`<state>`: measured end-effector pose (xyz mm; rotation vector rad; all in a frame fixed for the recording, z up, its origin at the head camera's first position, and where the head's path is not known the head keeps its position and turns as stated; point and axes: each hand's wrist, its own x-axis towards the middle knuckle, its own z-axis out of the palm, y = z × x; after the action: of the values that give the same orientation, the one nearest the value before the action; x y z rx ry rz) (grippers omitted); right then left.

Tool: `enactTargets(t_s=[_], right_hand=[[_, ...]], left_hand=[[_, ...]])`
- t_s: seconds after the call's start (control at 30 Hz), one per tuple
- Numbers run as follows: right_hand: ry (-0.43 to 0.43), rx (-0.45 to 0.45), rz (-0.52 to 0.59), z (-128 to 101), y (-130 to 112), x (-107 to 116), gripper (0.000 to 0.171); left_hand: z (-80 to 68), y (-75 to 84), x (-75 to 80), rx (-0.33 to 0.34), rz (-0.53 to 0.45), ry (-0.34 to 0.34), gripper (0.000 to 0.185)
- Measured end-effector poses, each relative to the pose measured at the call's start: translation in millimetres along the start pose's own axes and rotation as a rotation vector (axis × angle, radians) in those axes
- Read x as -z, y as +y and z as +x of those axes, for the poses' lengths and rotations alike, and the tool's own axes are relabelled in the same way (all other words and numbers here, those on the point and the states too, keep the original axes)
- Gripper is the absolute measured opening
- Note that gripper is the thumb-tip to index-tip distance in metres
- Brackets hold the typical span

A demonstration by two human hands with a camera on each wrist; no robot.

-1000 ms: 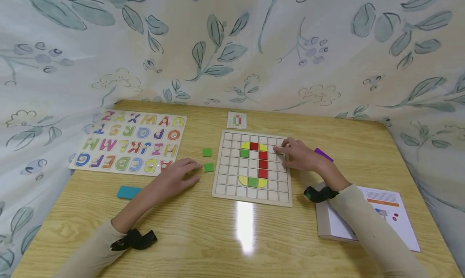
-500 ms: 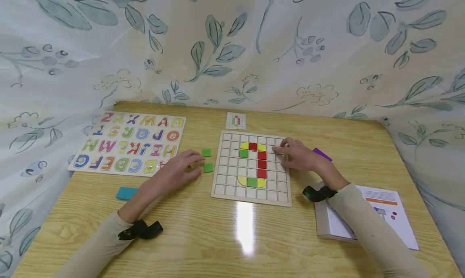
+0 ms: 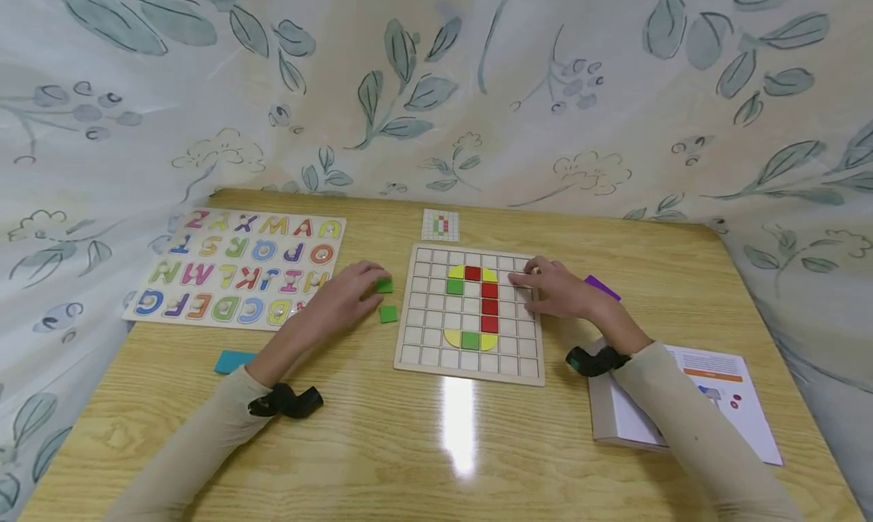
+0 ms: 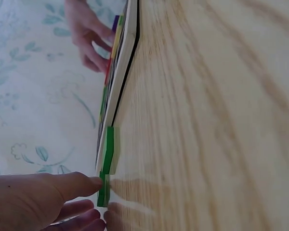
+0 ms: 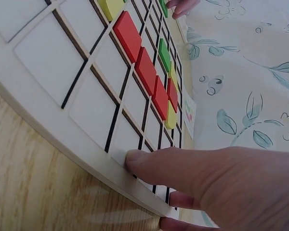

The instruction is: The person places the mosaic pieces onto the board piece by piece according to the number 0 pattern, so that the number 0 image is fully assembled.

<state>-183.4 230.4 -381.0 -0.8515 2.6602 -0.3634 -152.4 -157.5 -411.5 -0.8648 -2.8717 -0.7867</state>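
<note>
A wooden grid board lies mid-table with red, yellow and green tiles set in it. Left of it are two loose green square tiles. My left hand is at the farther green tile; in the left wrist view thumb and fingers pinch that tile as it lies on the table. The nearer green tile lies free beside it. My right hand rests with straight fingers on the board's far right cells; its index finger presses an empty cell near the board's edge.
An alphabet puzzle lies at the left, a teal block near my left forearm. A small pattern card sits behind the board. A purple piece lies beyond my right hand, a box with a booklet at the right.
My left hand has slid forward from beside the nearer green tile to the farther one and closed its fingers on it. The right hand has stayed on the board.
</note>
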Motion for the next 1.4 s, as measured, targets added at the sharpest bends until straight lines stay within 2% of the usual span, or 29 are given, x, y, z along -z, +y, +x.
enactTargets(t_s=[0.27, 0.47, 0.53, 0.63, 0.77, 0.87, 1.03, 1.13, 1.3, 1.4], right_hand=[[0.001, -0.003, 0.002, -0.2, -1.1, 1.4, 0.056], [-0.001, -0.010, 0.008, -0.7, -2.9, 1.1, 0.056], [-0.002, -0.012, 0.006, -0.4, -3.0, 0.7, 0.056], [-0.001, -0.015, 0.001, 0.0, -2.8, 0.3, 0.056], [-0.002, -0.015, -0.002, 0.2, -2.8, 0.7, 0.056], [-0.011, -0.024, 0.007, -0.2, -2.7, 1.3, 0.056], [-0.020, -0.040, 0.025, 0.7, -4.3, 1.8, 0.056], [-0.019, -0.037, 0.029, 1.3, -4.9, 1.4, 0.056], [-0.021, -0.036, 0.035, 0.7, -3.6, 0.8, 0.057], [-0.023, -0.037, 0.027, 0.7, -2.8, 1.5, 0.056]], left_hand=[[3.4, -2.8, -0.5, -0.020, 0.007, 0.014, 0.032], [6.1, -3.9, -0.7, 0.007, 0.007, -0.014, 0.026], [7.0, -3.3, -0.4, 0.001, 0.002, -0.005, 0.023], [9.8, 1.5, -0.5, -0.059, -0.012, 0.040, 0.017], [16.2, 12.9, -4.1, -0.212, -0.015, 0.104, 0.010], [21.1, 23.8, -9.4, -0.314, 0.002, 0.118, 0.010], [30.6, 43.8, -21.9, -0.438, 0.056, 0.069, 0.010], [37.7, 53.8, -28.9, -0.481, 0.108, 0.029, 0.010], [47.8, 62.3, -35.9, -0.429, 0.142, -0.053, 0.013], [51.7, 63.4, -37.7, -0.398, 0.134, -0.074, 0.013]])
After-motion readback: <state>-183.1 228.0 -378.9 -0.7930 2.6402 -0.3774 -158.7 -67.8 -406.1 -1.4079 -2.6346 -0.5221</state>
